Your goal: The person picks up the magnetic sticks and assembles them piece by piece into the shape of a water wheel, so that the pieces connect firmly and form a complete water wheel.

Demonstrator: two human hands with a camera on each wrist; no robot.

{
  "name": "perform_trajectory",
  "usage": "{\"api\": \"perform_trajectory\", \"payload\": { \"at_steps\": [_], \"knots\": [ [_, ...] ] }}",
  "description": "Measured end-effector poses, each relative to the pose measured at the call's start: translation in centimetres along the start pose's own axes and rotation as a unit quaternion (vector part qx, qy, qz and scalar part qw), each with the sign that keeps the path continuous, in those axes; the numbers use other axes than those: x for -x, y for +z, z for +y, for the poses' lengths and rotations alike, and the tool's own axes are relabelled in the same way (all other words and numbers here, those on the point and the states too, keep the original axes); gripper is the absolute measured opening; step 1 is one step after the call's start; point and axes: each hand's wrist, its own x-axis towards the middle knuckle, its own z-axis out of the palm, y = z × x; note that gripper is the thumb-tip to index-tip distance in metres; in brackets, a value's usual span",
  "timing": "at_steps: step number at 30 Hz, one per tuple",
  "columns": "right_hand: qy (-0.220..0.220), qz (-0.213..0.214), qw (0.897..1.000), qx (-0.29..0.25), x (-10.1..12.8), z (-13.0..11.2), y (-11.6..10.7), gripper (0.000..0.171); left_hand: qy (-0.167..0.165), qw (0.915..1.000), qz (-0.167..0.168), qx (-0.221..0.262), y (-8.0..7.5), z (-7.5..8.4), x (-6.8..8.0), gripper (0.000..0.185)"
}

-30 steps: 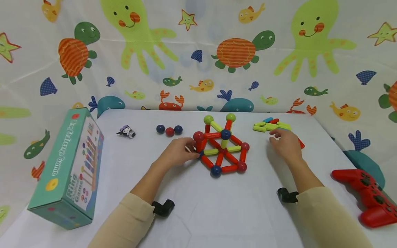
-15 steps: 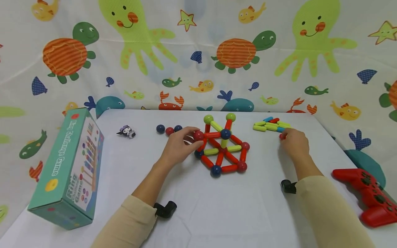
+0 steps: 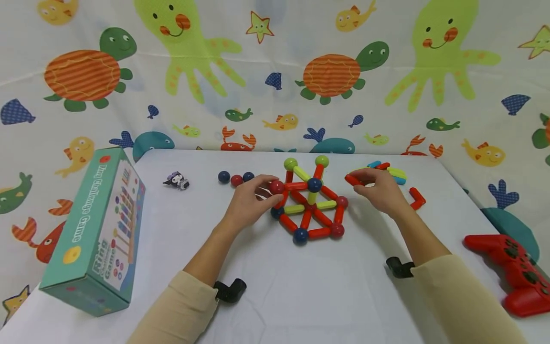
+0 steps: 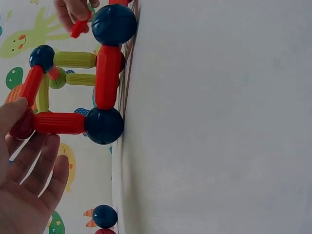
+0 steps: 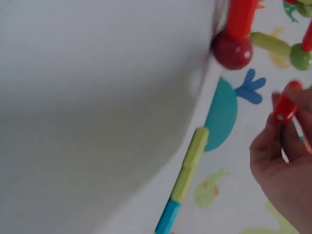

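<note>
A structure of red and yellow-green rods [image 3: 319, 233] joined by coloured balls stands mid-table. My left hand [image 3: 247, 203] is at its left side, thumb and fingers pinching a raised red ball [image 3: 277, 187]. In the left wrist view, that red ball [image 4: 23, 127] is partly hidden behind the thumb, and a red rod runs from it to a blue ball [image 4: 104, 126]. To the right of the structure, my right hand [image 3: 380, 191] pinches a loose red rod [image 3: 353, 179] above the table. The same red rod [image 5: 286, 103] shows its end in the right wrist view.
Loose yellow-green and blue rods [image 3: 397, 173] lie behind my right hand, with two red rods [image 3: 417, 198] beside it. Two blue balls and a red ball [image 3: 236, 180] sit at the back. A small figurine [image 3: 176, 180], green box [image 3: 92, 234] and red game controller [image 3: 509, 274] stand around.
My left hand has moved up from the lower blue ball to the raised red ball. The right hand has picked up a red rod and brought it left toward the structure.
</note>
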Motion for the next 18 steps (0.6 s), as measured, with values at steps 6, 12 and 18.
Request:
{"api": "perform_trajectory", "payload": {
  "at_steps": [6, 12, 18],
  "knots": [
    [-0.041, -0.080, 0.991, -0.097, 0.2, -1.5, 0.5, 0.040, -0.011, 0.9999, -0.002, 0.007, 0.0, 0.0, 0.2, 0.045],
    [-0.034, -0.103, 0.985, -0.131, 0.1, -2.3, 0.7, 0.039, -0.008, 1.0000, 0.001, 0.002, 0.0, -0.1, 0.2, 0.045],
    [-0.030, -0.111, 0.982, -0.148, -0.4, -2.3, 1.1, 0.039, -0.015, 0.9997, -0.008, 0.016, -0.4, -0.5, 0.2, 0.046]
  ]
}}
